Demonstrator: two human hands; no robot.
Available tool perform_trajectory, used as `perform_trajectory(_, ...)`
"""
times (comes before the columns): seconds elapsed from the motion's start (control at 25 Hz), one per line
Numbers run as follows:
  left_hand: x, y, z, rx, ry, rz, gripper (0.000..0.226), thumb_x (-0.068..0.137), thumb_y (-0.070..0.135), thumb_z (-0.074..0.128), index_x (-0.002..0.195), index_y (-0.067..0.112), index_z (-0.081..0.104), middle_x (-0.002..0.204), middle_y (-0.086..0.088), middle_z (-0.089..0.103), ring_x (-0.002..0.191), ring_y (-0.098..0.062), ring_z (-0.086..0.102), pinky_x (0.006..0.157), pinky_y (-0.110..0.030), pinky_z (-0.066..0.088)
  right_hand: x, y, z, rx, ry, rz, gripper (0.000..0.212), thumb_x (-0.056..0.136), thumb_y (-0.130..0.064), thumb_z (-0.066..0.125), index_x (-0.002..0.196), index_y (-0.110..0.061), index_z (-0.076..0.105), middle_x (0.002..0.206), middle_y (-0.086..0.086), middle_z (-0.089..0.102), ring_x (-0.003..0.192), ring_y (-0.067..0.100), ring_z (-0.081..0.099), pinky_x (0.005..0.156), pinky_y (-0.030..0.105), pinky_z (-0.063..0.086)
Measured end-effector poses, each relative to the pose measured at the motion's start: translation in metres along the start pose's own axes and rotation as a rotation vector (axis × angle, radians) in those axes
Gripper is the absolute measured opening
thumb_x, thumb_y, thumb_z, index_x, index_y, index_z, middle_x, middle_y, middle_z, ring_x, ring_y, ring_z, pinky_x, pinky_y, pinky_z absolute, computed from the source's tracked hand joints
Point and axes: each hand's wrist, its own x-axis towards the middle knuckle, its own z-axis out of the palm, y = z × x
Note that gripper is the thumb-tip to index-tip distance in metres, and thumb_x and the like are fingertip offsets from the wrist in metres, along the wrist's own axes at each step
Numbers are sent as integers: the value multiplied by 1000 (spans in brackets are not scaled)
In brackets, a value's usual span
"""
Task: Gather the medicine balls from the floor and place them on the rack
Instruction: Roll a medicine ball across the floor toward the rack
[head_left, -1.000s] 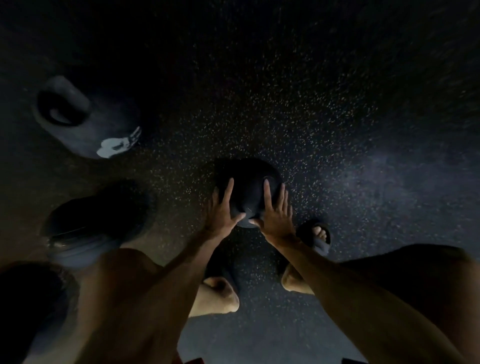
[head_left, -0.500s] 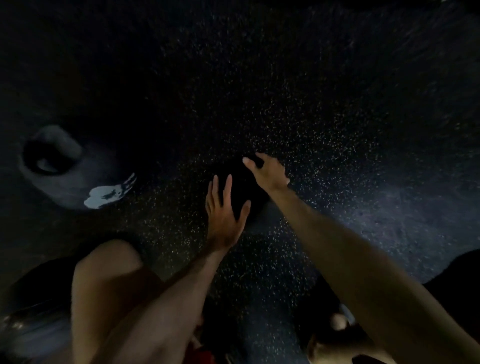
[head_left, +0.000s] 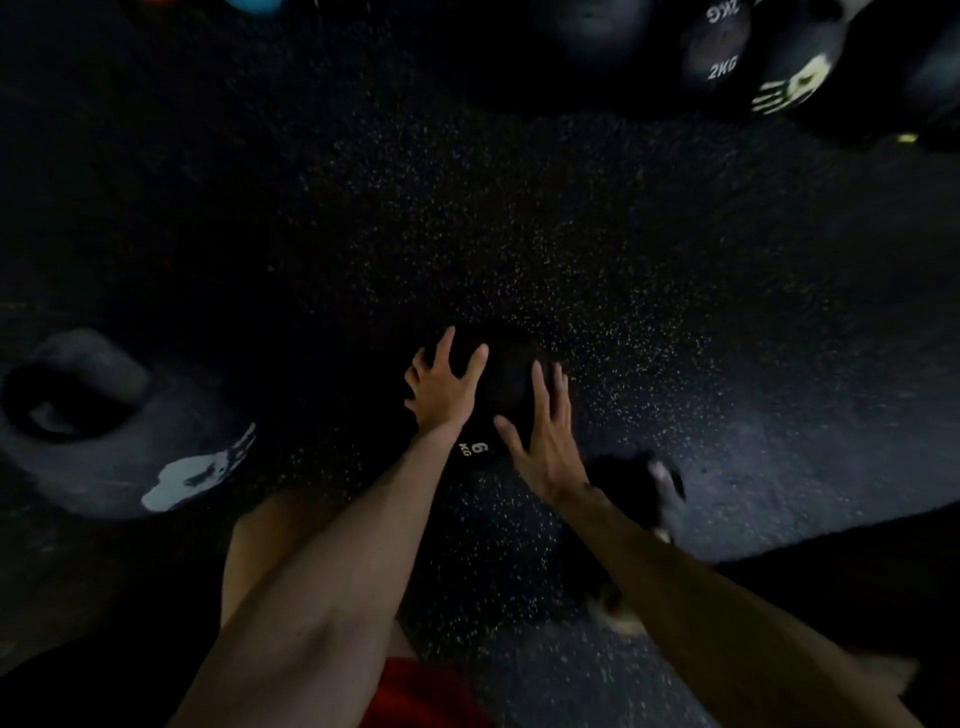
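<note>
Black medicine ball (head_left: 508, 387) on the speckled floor (head_left: 519, 234) sits between left hand (head_left: 444, 387) and right hand (head_left: 545, 441), both spread wide against it.

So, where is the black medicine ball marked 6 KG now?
The black ball is in the centre of the head view, against the speckled floor, between the left hand and the right hand.

Gym, speckled rubber floor (head_left: 467, 234), kilogram-marked medicine balls (head_left: 719, 47)
</note>
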Motion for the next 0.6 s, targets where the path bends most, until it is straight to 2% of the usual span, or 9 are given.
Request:
perform_trajectory(0.08, 23, 12, -5, -26, -19, -86, 70, 87, 76, 43, 150, 47, 31, 160, -9, 25, 146, -34, 21, 114, -67, 19, 21, -1, 0, -18, 7, -43, 86, 93, -69, 41, 158, -38, -6, 167, -3, -14, 154, 20, -14, 125, 50, 10)
perform_trajectory(0.2, 54, 34, -12, -62, 43, -176, 69, 92, 72, 41, 149, 34, 39, 155, -11, 36, 143, -35, 30, 114, -63, 24, 70, -12, -7, -24, -19, 21, 83, 90, -75, 35, 157, -43, -3, 168, -1, -5, 154, 24, -4, 120, 61, 17)
perform_trajectory(0.28, 60, 37, -8, -45, 140, -129, 66, 96, 67, 37, 150, 30, 39, 155, -9, 38, 141, -31, 33, 114, -58, 29, 107, -20, -13, -14, -50, 85, 80, 89, -77, 33, 157, -45, 4, 167, 1, 4, 153, 28, 4, 113, 68, 22)
perform_trajectory(0.36, 46, 26, 4, -24, 221, 28, 68, 96, 66, 38, 154, 33, 28, 161, -7, 28, 147, -28, 26, 117, -54, 26, 146, -31, -21, -6, -58, 142, 75, 91, -76, 34, 156, -43, 15, 165, 4, 15, 150, 32, 14, 112, 70, 24)
perform_trajectory(0.48, 27, 15, 32, -58, 253, 182, 85, 91, 68, 50, 158, 40, 7, 167, -1, 1, 153, -26, 5, 120, -54, 18, 228, -36, -31, 38, -111, 239, 70, 92, -75, 35, 150, -36, 36, 155, 8, 37, 141, 36, 33, 112, 63, 30)
perform_trajectory(0.6, 61, 45, 42, -63, 314, 120, 87, 86, 73, 51, 157, 44, 8, 167, -1, 1, 153, -28, 5, 117, -63, 23, 292, -31, -42, 79, -141, 243, 67, 93, -71, 38, 136, -22, 56, 137, 10, 57, 127, 33, 52, 106, 48, 42)
